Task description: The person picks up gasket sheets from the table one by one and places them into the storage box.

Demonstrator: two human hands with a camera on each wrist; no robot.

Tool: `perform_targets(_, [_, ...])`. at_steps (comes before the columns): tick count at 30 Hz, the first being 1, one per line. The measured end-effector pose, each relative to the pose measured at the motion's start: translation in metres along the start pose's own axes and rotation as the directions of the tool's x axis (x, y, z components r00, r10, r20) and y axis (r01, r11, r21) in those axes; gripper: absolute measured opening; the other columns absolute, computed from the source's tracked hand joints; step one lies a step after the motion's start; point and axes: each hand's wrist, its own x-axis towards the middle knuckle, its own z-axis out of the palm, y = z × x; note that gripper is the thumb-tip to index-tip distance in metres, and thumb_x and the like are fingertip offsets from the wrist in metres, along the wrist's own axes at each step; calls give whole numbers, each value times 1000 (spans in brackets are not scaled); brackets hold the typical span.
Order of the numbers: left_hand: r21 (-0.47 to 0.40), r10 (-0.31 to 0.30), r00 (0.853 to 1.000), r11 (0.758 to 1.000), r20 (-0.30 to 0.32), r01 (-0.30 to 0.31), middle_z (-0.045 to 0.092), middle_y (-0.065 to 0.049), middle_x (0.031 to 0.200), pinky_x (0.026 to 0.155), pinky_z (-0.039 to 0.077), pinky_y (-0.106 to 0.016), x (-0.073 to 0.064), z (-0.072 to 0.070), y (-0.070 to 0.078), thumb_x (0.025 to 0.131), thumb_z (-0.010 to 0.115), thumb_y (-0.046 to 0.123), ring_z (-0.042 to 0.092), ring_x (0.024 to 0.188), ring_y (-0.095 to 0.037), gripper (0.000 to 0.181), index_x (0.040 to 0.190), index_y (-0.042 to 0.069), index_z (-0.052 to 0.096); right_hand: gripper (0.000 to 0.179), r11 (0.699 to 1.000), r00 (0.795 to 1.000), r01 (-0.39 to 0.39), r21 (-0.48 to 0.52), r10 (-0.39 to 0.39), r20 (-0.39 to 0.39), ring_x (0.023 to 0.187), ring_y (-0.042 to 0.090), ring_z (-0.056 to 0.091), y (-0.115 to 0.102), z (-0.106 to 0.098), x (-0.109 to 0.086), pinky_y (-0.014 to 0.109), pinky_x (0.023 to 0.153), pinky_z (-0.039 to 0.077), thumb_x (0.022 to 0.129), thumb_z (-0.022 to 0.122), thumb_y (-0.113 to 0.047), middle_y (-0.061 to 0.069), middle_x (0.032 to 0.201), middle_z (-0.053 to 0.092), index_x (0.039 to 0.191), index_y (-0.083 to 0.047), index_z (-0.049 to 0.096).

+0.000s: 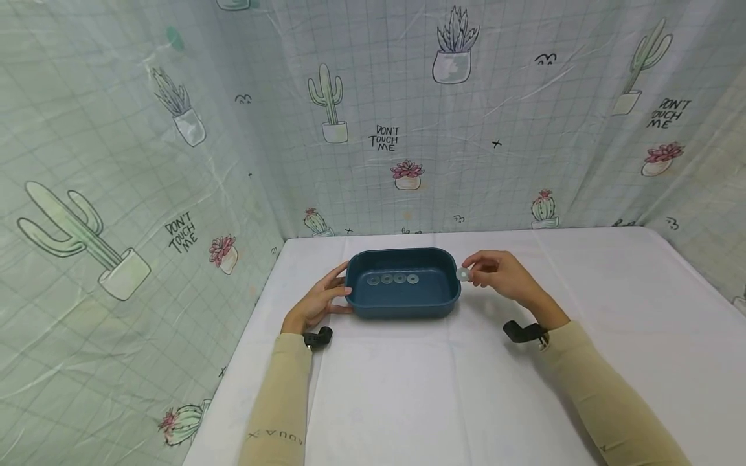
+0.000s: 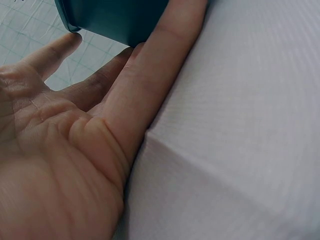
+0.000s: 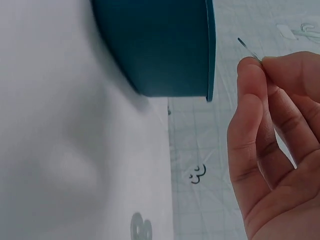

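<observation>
A dark blue rectangular bin [image 1: 402, 310] stands on the white table. In a row on its floor lie several flat washers [image 1: 412, 279]. At the bin's left end, my left hand [image 1: 317, 301] rests its fingers against the wall; from the left wrist, these fingers look mostly straight along the blue side [image 2: 115, 20]. My right hand [image 1: 501, 275] pinches one more washer [image 1: 463, 274] between thumb and fingertips, just beside the bin's right rim. Seen from the right wrist, this washer [image 3: 248, 48] is edge-on, held up near rim level and apart from the bin wall [image 3: 160, 50].
White cloth covers the table [image 1: 396, 388]. Behind it and on the left hangs a pale green curtain [image 1: 361, 194] printed with cacti. Each wrist carries a black camera mount, the right one [image 1: 521, 332] above the cloth.
</observation>
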Motion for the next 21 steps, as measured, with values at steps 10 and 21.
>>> perform_targets(10, [4, -10, 1000, 1000, -3, 10, 27, -16, 166, 95, 57, -60, -1, -1, -1, 99, 65, 11, 45, 142, -43, 76, 161, 37, 30, 25, 998, 1000, -31, 58, 31, 6, 90, 42, 64, -2, 16, 12, 46, 80, 59, 99, 66, -15, 19, 96, 70, 123, -8, 68])
perform_targets(21, [-4, -6, 1000, 1000, -17, 6, 28, -16, 165, 95, 58, -59, -4, 1, 2, 99, 65, 10, 48, 139, -41, 75, 161, 37, 32, 25, 998, 998, -48, 41, 47, 39, 83, 26, 59, -5, 26, 44, 42, 76, 55, 100, 67, -21, 17, 101, 70, 123, -11, 70])
